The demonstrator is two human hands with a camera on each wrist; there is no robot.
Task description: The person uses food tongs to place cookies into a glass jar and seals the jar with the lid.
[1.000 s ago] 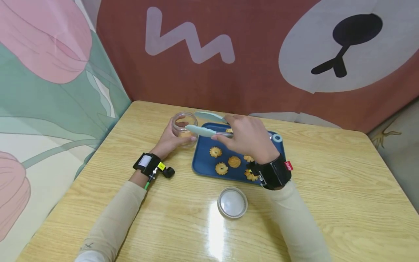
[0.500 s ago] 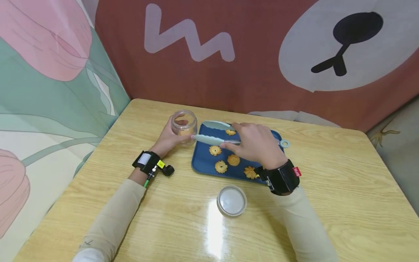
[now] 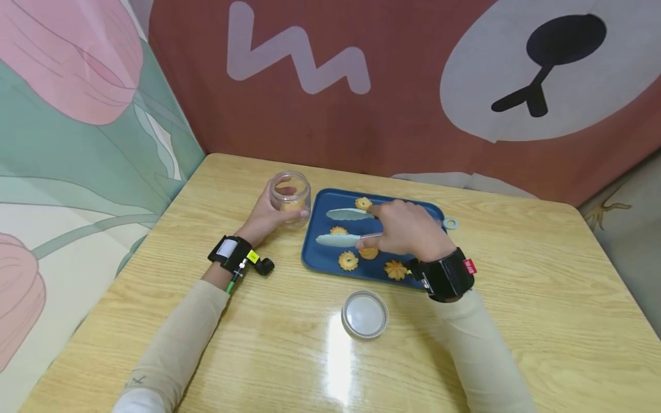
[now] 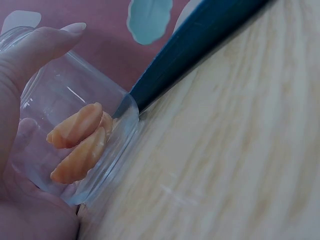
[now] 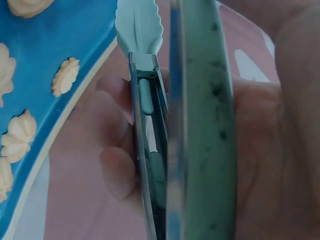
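A clear jar (image 3: 291, 198) stands left of the blue tray (image 3: 320, 258), and my left hand (image 3: 272, 211) grips it round the side. Inside, several cookies (image 4: 80, 150) rest near the bottom, as the left wrist view shows. My right hand (image 3: 408, 229) holds mint-green tongs (image 3: 338, 240) over the tray, arms spread apart and nothing between the tips. Under and around the tongs lie several flower-shaped cookies, among them one at the front (image 3: 348, 261), one at the back (image 3: 364, 203) and a ridged one (image 3: 396, 270). The palm hides part of the tray.
A round lid (image 3: 364, 314) lies on the wooden table (image 3: 279, 332) in front of the tray. Behind the table hangs a brown printed cloth (image 3: 403, 132), with a floral one (image 3: 103, 201) at the left.
My right hand has drawn the tongs from over the jar's mouth rightward and lowered them over the tray. The left hand keeps holding the jar in place.
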